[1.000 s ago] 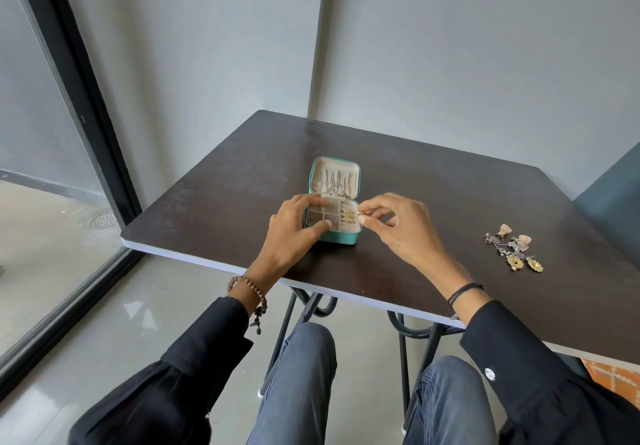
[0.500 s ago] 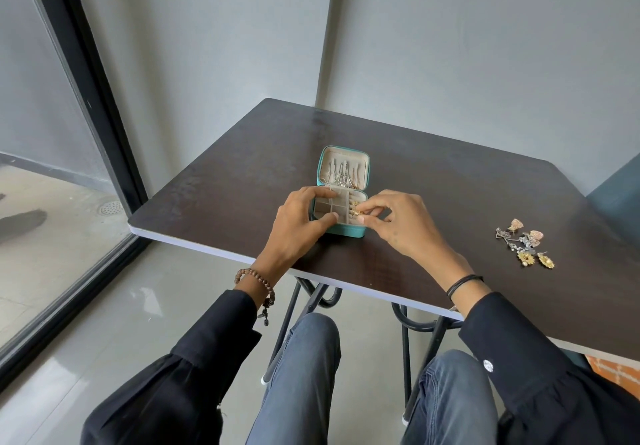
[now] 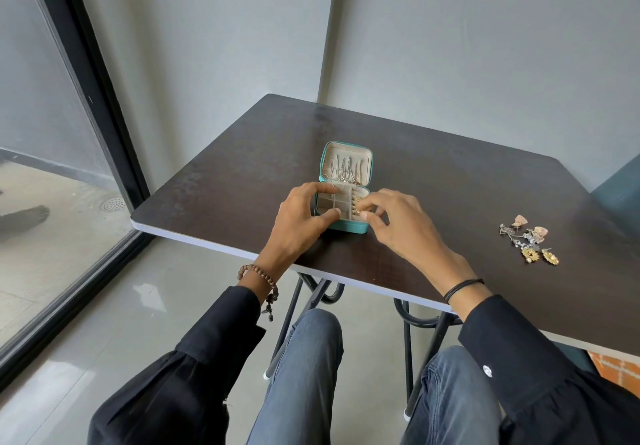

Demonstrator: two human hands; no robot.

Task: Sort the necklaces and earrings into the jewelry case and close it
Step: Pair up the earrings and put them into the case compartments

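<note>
A dark brown table (image 3: 450, 202) with a pale edge strip is set into a grey wall corner, its left corner close to a black-framed glass door (image 3: 86, 105). A small teal jewelry case (image 3: 346, 226) is seen open near the table's near edge, left of centre, lid (image 3: 347, 153) tipped back and upright. Silver necklaces (image 3: 346, 169) are hung inside the lid. The cream base is divided into small compartments; those on the left appear bare, and gold pieces are seen along the right-hand strip. The left hand (image 3: 298, 226) is wrapped around the case's left side, thumb on the front wall, fingers curled over the left rim: a holding grip on the case. The right hand (image 3: 401, 226) is poised over the right rim, thumb and forefinger pinched narrow on a small gold earring (image 3: 360, 211) at the right-hand strip; whether the earring is seated cannot be told. A loose cluster of earrings (image 3: 530, 242), pink, silver and gold flower shapes, is laid well apart to the right, near the table's right side. Bare table is left between the case and that cluster, and behind the case to the wall. A beaded bracelet (image 3: 259, 274) is worn at the left wrist, a black band (image 3: 462, 287) at the right.
</note>
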